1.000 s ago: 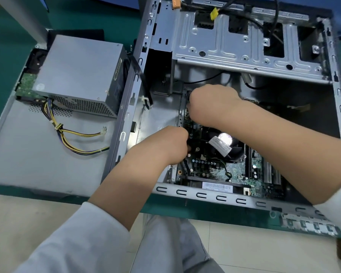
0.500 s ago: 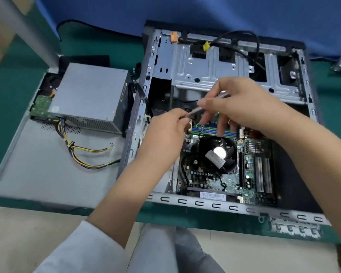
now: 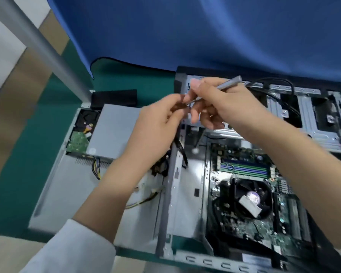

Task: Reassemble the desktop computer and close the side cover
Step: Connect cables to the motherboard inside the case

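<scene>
Head view, largest first: a green table top (image 3: 24, 174) carries everything, with a blue cloth (image 3: 185, 32) hanging behind it. On the right lies the open grey metal desktop computer case (image 3: 177, 194), its side uncovered, showing the green motherboard (image 3: 244, 170) with a black round cooling fan (image 3: 250, 200) in the middle. Left of the case lies the flat grey metal side cover (image 3: 67, 194), off the computer, and on it rests a grey box-shaped power supply (image 3: 110, 131) with yellow and black wires (image 3: 96, 168) coming out of its near side; a hard drive with a green circuit board (image 3: 78, 141) sits just beside the supply.

Above the case's left wall both hands meet. The right hand (image 3: 220, 107) grips a slim grey metal screwdriver (image 3: 224, 85) between thumb and fingers, handle end pointing up and right. The left hand (image 3: 156, 123) pinches at the screwdriver's tip with curled fingers; whether a screw or bit sits between them cannot be told through the blur.
</scene>
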### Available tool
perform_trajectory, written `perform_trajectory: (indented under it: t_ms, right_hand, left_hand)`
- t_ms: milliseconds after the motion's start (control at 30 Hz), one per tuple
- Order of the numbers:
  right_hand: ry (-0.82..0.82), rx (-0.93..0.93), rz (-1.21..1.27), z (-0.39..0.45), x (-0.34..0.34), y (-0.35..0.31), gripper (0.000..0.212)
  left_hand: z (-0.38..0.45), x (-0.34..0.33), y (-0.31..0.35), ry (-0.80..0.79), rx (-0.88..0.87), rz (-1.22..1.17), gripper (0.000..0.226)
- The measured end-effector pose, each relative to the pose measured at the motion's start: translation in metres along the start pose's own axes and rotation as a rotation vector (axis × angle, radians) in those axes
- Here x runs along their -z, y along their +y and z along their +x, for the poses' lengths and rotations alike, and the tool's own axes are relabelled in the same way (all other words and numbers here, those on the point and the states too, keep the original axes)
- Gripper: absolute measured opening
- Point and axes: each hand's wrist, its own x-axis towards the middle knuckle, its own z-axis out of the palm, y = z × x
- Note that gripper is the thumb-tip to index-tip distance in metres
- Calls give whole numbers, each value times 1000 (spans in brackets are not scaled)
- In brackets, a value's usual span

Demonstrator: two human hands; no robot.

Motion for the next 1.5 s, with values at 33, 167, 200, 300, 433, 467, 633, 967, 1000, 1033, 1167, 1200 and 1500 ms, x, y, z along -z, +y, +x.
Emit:
perform_trajectory:
  t_ms: [33, 167, 200, 300, 433, 467, 633, 967, 1000, 1033, 1167, 1200, 1500]
  right_hand:
    - [47, 16, -32, 12, -3, 3, 30]
    - [296, 88, -580, 64, -5, 23, 27]
    - [331, 112, -771, 74, -4, 29, 29]
    - [438, 231, -1118, 91, -6, 42, 34]
    - [545, 348, -1071, 95, -6, 54, 30]
    - [544, 363, -1048, 95, -4, 56, 29]
    - [546, 440, -1001, 96, -1, 57, 27]
    - [534, 412, -965, 97, -1, 57, 29]
    - [533, 406, -965, 96, -1, 56, 29]
    - [533, 403, -967, 96, -2, 56, 29]
    - [531, 407, -975, 97, -1, 57, 29]
    - [532, 413, -976, 97, -1, 57, 29]
    - [546, 447, -966, 97, -1, 58, 28]
  left_hand:
    - [10, 7, -10, 23, 19, -6, 31]
    - [48, 40, -64, 56, 138, 205, 22]
    - [56, 47, -78, 39, 159, 282, 22]
    - [80, 59, -110, -18, 214, 394, 21]
    - [112, 58, -136, -118, 236, 502, 14]
    - [118, 55, -140, -155, 243, 522, 13]
    - [149, 38, -156, -439, 248, 693, 14]
    - [171, 34, -172, -642, 304, 792, 21]
    - [170, 35, -173, -637, 288, 790, 25]
    - [169, 36, -173, -632, 267, 793, 28]
    - [168, 40, -175, -660, 236, 779, 29]
    - [168, 41, -177, -669, 230, 773, 27]
    - [161, 39, -181, -630, 130, 759, 4]
